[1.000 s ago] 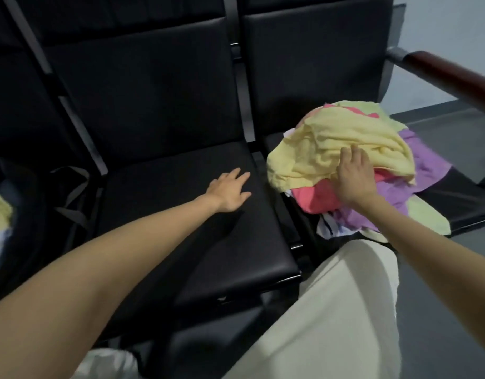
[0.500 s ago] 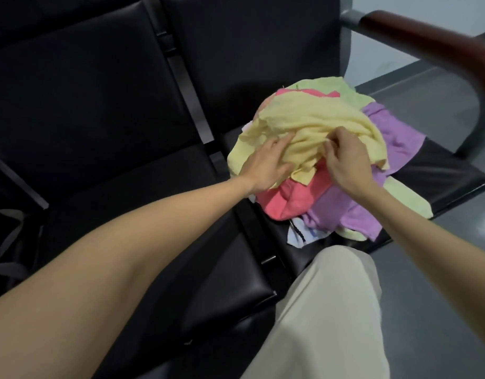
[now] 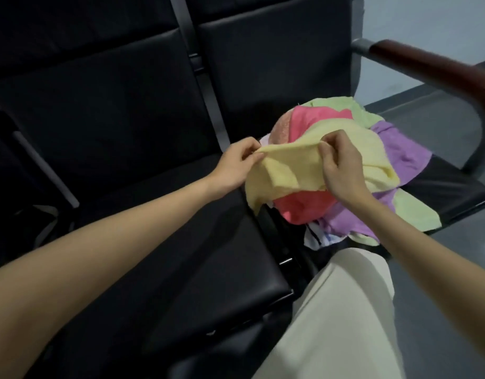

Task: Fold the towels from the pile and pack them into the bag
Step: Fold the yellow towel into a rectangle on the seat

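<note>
Although the bag itself lies out of view, the moment reads as an early stage of the job, since the pile (image 3: 345,170) of towels remains heaped and none of them shows a fold. Just left of the pile, the middle seat (image 3: 181,255) of the black bench lies bare, a likely place for folding. At the pile's left edge, the left hand (image 3: 236,165) pinches the top hem of the yellow towel (image 3: 290,170) between thumb and fingers, which are curled closed on the cloth. Over the front of the pile, the right hand (image 3: 342,168) grips the same hem in the same way, so the edge runs taut between the two hands while the rest of the towel drapes over the heap. Under it, within the pile, lie a pink towel (image 3: 307,209), a purple towel (image 3: 400,151) and a pale green towel (image 3: 416,212). Right of the pile rises the bench's wooden armrest (image 3: 427,64). By my reckoning, lifting this towel clear, folding it, packing it and then handling every other towel are all left.
</note>
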`<control>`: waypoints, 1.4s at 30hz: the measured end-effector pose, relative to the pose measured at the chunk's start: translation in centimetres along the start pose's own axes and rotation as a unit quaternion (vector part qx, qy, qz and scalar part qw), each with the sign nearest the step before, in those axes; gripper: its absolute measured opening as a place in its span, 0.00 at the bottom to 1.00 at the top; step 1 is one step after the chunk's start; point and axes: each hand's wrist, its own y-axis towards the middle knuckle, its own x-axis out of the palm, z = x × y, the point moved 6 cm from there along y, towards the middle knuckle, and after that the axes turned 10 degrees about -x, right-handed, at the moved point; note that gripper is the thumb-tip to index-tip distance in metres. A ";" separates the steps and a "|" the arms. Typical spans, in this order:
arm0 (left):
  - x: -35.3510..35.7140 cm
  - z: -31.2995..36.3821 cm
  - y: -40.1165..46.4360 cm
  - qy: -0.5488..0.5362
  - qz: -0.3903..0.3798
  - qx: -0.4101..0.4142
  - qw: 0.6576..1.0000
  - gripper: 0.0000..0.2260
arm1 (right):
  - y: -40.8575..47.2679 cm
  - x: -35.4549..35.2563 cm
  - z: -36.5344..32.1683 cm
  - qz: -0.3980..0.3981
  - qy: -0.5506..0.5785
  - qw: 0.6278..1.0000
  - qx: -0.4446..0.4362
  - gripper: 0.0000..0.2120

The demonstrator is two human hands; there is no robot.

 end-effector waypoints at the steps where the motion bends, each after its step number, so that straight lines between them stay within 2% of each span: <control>1: -1.6 0.2 -1.1 -0.025 0.016 -0.017 0.999 0.06 | 0.2 0.7 -1.3 -0.009 0.004 1.000 -0.012 0.02; 6: -8.7 -1.2 -7.1 -0.102 0.095 -0.093 0.986 0.08 | 0.6 4.7 -8.0 -0.067 0.030 0.994 -0.081 0.03; 11: -15.0 -5.7 -13.2 -0.079 0.133 -0.168 0.974 0.06 | -1.1 10.2 -12.8 -0.181 0.035 0.974 -0.131 0.05; 16: -18.9 -12.1 -18.6 -0.025 0.179 -0.223 0.958 0.06 | -4.1 16.8 -16.0 -0.303 0.047 0.945 -0.115 0.07; 20: -20.4 -17.9 -21.3 -0.009 0.217 -0.280 0.935 0.07 | -6.6 20.8 -17.5 -0.349 0.076 0.929 -0.099 0.05; 23: -21.6 -21.6 -22.7 0.051 0.256 -0.331 0.907 0.08 | -7.9 22.8 -17.7 -0.394 0.093 0.912 -0.068 0.11; 25: -21.6 -23.8 -23.3 0.141 0.235 -0.386 0.881 0.07 | -8.4 23.4 -16.9 -0.421 0.087 0.902 -0.038 0.12; 27: -20.7 -24.8 -23.6 0.260 0.195 -0.421 0.846 0.07 | -8.8 23.5 -15.0 -0.441 0.035 0.897 -0.032 0.13; 28: -20.0 -24.8 -23.4 0.297 0.182 -0.410 0.843 0.09 | -8.9 23.4 -13.8 -0.449 0.000 0.893 -0.037 0.13; 29: -19.0 -24.5 -23.0 0.309 0.172 -0.377 0.856 0.10 | -9.2 23.3 -12.6 -0.459 -0.035 0.886 -0.044 0.15; 32: -15.5 -22.0 -21.6 0.269 0.135 -0.215 0.929 0.12 | -10.4 22.9 -9.6 -0.503 -0.106 0.856 -0.057 0.18; 34: -13.0 -20.1 -20.9 0.252 0.095 -0.125 0.955 0.14 | -11.2 22.7 -8.5 -0.520 -0.119 0.844 -0.060 0.18; 36: -10.8 -19.0 -20.4 0.284 0.063 -0.073 0.954 0.18 | -11.7 22.1 -8.1 -0.516 -0.123 0.845 -0.069 0.16; 38: -8.8 -18.5 -20.2 0.361 0.053 -0.027 0.931 0.21 | -12.6 21.1 -8.1 -0.515 -0.127 0.844 -0.080 0.14; 40: -7.2 -18.6 -20.2 0.423 0.043 -0.010 0.905 0.20 | -13.9 20.2 -8.0 -0.535 -0.156 0.824 -0.102 0.15; 42: -6.2 -18.8 -20.2 0.445 0.037 -0.019 0.895 0.15 | -14.9 19.8 -7.3 -0.558 -0.199 0.796 -0.124 0.19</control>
